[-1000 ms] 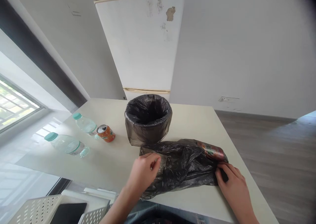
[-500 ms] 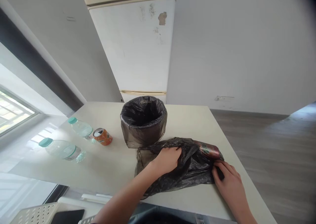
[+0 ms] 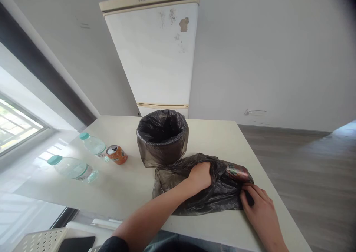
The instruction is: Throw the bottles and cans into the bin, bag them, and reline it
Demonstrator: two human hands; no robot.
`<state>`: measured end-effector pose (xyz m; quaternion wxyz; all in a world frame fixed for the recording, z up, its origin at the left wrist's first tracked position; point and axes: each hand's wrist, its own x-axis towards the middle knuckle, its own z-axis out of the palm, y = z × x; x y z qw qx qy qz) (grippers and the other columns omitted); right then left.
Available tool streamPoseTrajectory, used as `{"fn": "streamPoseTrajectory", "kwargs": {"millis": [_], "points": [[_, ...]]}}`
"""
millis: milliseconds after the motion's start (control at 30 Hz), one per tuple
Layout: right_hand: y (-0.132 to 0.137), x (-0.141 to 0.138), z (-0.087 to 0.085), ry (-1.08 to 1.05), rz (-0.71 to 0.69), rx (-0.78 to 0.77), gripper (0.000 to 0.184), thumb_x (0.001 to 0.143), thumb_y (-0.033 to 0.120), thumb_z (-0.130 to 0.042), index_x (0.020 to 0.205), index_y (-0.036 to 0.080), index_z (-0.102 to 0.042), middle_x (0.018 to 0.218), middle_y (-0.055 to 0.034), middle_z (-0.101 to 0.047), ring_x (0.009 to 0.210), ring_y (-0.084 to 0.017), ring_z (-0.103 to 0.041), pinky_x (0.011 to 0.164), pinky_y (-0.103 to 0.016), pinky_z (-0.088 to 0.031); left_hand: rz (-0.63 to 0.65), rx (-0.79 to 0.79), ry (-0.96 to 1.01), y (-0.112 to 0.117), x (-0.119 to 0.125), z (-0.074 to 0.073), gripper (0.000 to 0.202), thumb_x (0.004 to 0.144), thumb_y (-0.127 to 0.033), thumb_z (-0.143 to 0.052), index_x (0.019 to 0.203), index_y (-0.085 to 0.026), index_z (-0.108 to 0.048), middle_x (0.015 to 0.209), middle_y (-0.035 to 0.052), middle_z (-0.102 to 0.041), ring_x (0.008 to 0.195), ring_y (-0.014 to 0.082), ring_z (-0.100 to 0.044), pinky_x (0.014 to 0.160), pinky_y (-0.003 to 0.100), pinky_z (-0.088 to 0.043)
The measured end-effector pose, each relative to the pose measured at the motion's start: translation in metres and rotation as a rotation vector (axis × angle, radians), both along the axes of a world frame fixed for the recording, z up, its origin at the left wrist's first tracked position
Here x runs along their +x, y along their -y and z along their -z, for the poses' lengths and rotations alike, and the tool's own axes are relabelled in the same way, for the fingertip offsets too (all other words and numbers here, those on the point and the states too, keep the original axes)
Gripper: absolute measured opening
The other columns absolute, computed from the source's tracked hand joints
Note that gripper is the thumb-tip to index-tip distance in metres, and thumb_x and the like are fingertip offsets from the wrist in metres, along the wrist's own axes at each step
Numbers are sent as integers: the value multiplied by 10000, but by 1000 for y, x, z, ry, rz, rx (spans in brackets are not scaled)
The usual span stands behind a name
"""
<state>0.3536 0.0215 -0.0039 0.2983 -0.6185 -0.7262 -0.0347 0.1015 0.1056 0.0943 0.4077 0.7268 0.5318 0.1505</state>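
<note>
Tucked into the folds of the black bag [image 3: 219, 196], the left hand [image 3: 200, 176] hides its fingers, so I can't tell if they hold anything. Over on the right, the right hand [image 3: 258, 200] pinches the bag's end. Just now the left hand has slid right, deeper into the folds, and this seems to bring it closer to the red can [image 3: 238, 172].

At the left, two clear bottles [image 3: 71, 167] stand up; I can't tell if water is in them. Next stands an orange can [image 3: 118, 156], its top open. Then comes a lined bin [image 3: 162, 155], too dark inside to see. Near it, the bag lies on the table [image 3: 122, 192], and the red can shows through its right end.
</note>
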Motion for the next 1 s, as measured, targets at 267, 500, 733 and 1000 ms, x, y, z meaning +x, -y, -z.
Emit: {"fn": "streamPoseTrajectory", "kwargs": {"millis": [267, 500, 733, 1000], "points": [[0, 0, 0, -4, 11, -17, 222, 1009, 380, -510, 1008, 226, -670, 1105, -101, -742, 1017, -306, -656, 896, -445, -476, -36, 64, -115, 3, 13, 6, 258, 884, -166, -577, 1024, -117, -788, 1057, 208, -801, 982, 335, -772, 896, 395, -600], [0, -1, -2, -2, 14, -19, 243, 1007, 393, -497, 1005, 228, -676, 1099, -100, -747, 1002, -307, -658, 875, -444, -472, -13, 94, -131, 1, 13, 11, 252, 891, -185, -589, 1022, -121, -795, 1057, 202, -803, 980, 317, -773, 879, 364, -598], [0, 0, 0, -4, 17, -19, 250, 1001, 401, -500, 1007, 226, -679, 1097, -105, -747, 1010, -310, -662, 880, -445, -478, -21, 81, -170, -1, 14, 9, 272, 832, -167, -636, 1048, -115, -795, 1069, 212, -801, 994, 336, -771, 887, 378, -604], [-1, 0, -1, -18, 15, -9, 252, 996, 404, -504, 989, 230, -685, 1087, -108, -755, 1004, -315, -667, 877, -451, -483, -48, 70, -199, -1, 13, 8, 275, 856, -236, -650, 1053, -125, -806, 1091, 204, -802, 996, 338, -772, 927, 398, -601]]}}
